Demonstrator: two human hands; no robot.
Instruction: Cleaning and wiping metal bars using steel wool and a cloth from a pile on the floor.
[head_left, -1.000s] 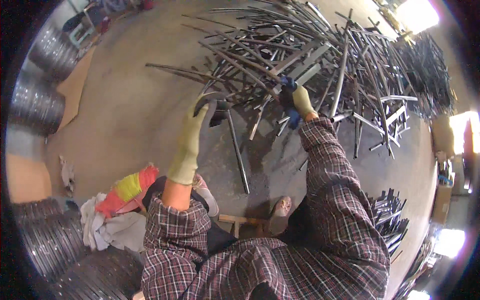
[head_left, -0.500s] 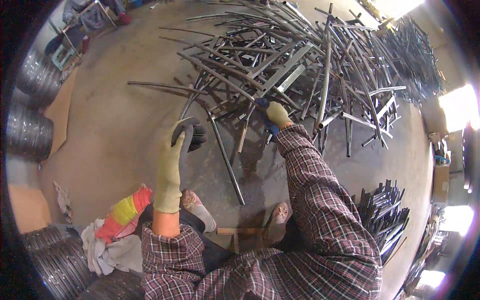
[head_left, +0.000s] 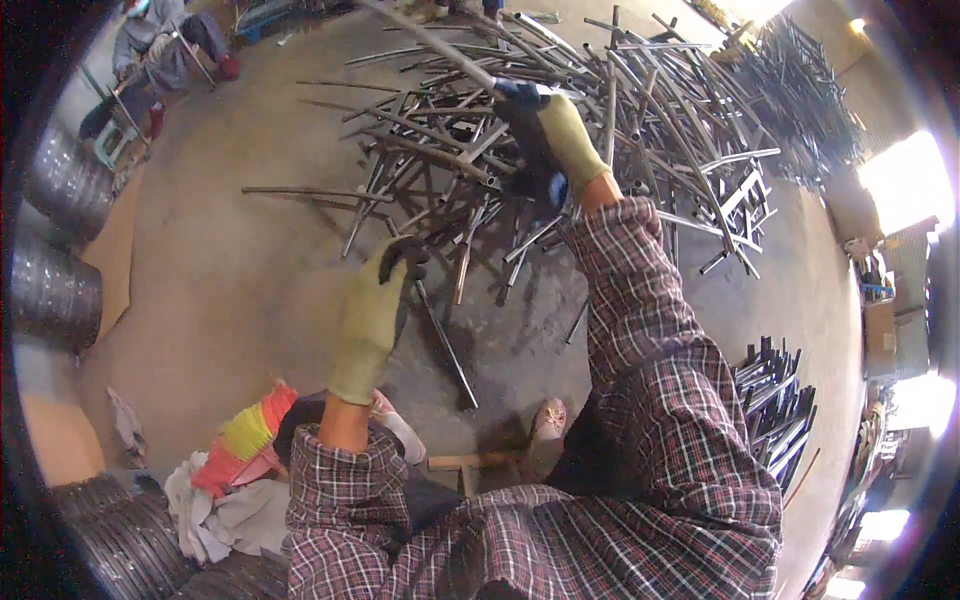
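My right hand (head_left: 550, 135), in a pale knit glove with a dark blue palm, is raised over the pile and closed around a metal tube (head_left: 440, 48). The tube slants up and to the left, past the top edge of the view. My left hand (head_left: 385, 290), in a similar glove with dark fingertips, hangs lower down. Its fingers are loosely bent, somewhat blurred, and I see nothing held in them. Beside it a thin tube (head_left: 450, 350) lies on the floor, its upper end partly behind the glove. The large heap of metal tubes (head_left: 470, 150) spreads in front of me.
A smaller bundle of tubes (head_left: 780, 400) stands at my right. Dark coiled stacks (head_left: 60, 280) line the left side, with a cardboard sheet (head_left: 115, 250) against them. Cloths (head_left: 240, 510) lie at lower left. A person (head_left: 165, 50) sits at the far left.
My right hand has risen away from me, lifting a tube from the heap. The left hand has shifted slightly right and down. The heap sits a little differently in view.
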